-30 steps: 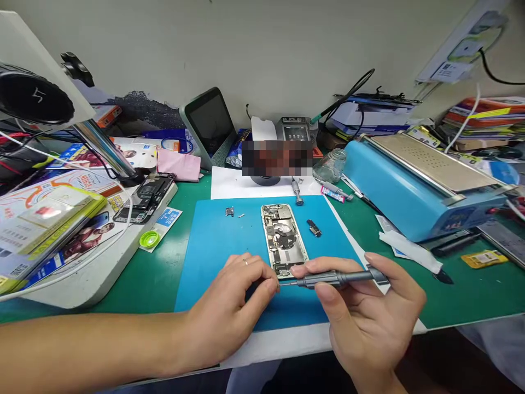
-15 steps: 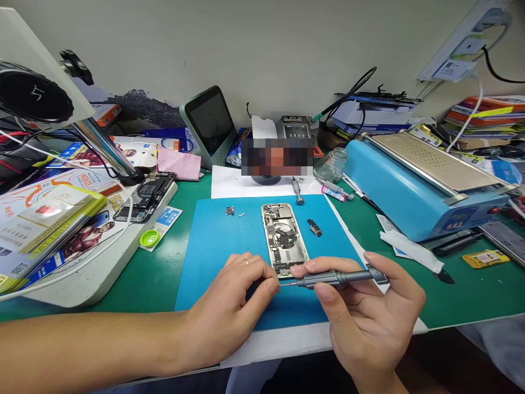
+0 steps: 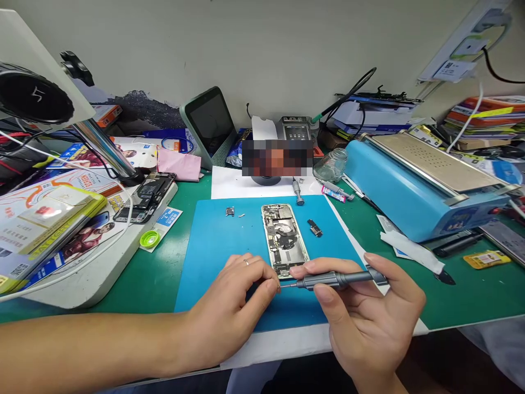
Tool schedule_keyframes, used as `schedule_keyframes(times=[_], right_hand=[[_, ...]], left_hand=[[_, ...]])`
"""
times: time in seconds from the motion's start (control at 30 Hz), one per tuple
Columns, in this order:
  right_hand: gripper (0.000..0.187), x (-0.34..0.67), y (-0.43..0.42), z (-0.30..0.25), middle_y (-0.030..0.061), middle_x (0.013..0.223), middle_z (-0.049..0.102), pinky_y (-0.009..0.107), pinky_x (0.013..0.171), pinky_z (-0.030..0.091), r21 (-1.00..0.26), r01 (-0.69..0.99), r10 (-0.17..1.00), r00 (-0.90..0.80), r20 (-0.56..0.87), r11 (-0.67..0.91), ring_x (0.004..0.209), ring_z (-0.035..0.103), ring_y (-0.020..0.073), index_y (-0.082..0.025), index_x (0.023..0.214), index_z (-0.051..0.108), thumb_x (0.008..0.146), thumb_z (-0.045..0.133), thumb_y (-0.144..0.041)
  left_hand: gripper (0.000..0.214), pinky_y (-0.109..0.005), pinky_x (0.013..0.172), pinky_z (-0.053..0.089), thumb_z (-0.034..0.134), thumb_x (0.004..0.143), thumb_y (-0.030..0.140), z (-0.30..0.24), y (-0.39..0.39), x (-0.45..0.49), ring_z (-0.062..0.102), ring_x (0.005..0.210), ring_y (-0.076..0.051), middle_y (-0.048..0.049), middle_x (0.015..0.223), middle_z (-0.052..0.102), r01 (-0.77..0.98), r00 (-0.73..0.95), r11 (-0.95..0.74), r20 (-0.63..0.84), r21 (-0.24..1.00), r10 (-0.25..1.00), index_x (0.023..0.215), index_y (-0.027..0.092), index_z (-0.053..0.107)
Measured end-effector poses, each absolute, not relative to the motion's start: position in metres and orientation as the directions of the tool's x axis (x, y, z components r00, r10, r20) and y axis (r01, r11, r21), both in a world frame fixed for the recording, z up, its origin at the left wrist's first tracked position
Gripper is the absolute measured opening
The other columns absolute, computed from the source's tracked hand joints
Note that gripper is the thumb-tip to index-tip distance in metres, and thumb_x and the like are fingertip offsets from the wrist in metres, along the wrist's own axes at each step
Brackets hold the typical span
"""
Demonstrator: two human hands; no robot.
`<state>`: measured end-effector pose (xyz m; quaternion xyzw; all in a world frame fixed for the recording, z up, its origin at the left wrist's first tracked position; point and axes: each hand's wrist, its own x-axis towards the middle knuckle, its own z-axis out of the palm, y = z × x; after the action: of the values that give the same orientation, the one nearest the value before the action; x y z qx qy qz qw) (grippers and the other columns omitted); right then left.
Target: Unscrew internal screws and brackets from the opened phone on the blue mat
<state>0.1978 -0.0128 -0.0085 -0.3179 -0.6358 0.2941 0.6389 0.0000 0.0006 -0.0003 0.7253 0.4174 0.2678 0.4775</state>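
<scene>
An opened phone (image 3: 284, 238) with its insides showing lies on a blue mat (image 3: 217, 241). My right hand (image 3: 365, 317) holds a grey screwdriver (image 3: 336, 279) level, its tip pointing left just below the phone's near end. My left hand (image 3: 229, 312) is pinched at that tip, thumb and fingers together; whatever they hold is too small to see. A ring sits on one finger. Small loose parts (image 3: 314, 227) lie on the mat beside the phone.
A blue heating machine (image 3: 414, 186) stands at the right. Another opened phone (image 3: 147, 197) rests on a white pad at the left, beside a green cap (image 3: 149, 238). A glass jar (image 3: 331, 164), a tilted small screen (image 3: 208, 126) and stacked boxes line the back.
</scene>
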Motion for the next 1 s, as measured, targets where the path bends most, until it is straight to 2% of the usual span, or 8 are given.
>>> schedule_keyframes(times=[0.2, 0.77, 1.0], right_hand=[[0.069, 0.1993, -0.0137, -0.0115, 0.0002, 0.112, 0.078, 0.038, 0.087, 0.070, -0.786, 0.050, 0.785, 0.047, 0.618, 0.616, 0.096, 0.080, 0.0174, -0.031, 0.145, 0.042, 0.091, 0.061, 0.008], [0.069, 0.1992, -0.0141, -0.0124, 0.0005, 0.113, 0.078, 0.038, 0.089, 0.069, -0.793, 0.045, 0.792, 0.049, 0.609, 0.607, 0.098, 0.079, 0.0175, -0.031, 0.145, 0.042, 0.091, 0.061, 0.008], [0.068, 0.1985, -0.0126, -0.0107, 0.0005, 0.112, 0.078, 0.040, 0.084, 0.071, -0.792, 0.052, 0.790, 0.054, 0.611, 0.609, 0.095, 0.079, 0.0184, -0.031, 0.144, 0.043, 0.091, 0.062, 0.008]], left_hand=[[0.029, -0.038, 0.089, 0.034, 0.039, 0.112, 0.035, 0.0042, 0.0007, -0.0022, 0.052, 0.095, -0.022, 0.0005, 0.096, 0.064, 0.327, 0.519, -0.151, -0.043, 0.933, 0.854, 0.095, 0.024, 0.060], [0.025, -0.038, 0.088, 0.034, 0.043, 0.111, 0.032, 0.0035, 0.0005, -0.0003, 0.052, 0.092, -0.020, 0.0025, 0.092, 0.062, 0.340, 0.510, -0.182, -0.018, 0.923, 0.860, 0.092, 0.023, 0.057], [0.022, -0.037, 0.087, 0.035, 0.044, 0.109, 0.030, 0.0042, 0.0011, -0.0002, 0.052, 0.092, -0.020, 0.0019, 0.093, 0.062, 0.347, 0.514, -0.177, -0.029, 0.921, 0.857, 0.093, 0.024, 0.059]])
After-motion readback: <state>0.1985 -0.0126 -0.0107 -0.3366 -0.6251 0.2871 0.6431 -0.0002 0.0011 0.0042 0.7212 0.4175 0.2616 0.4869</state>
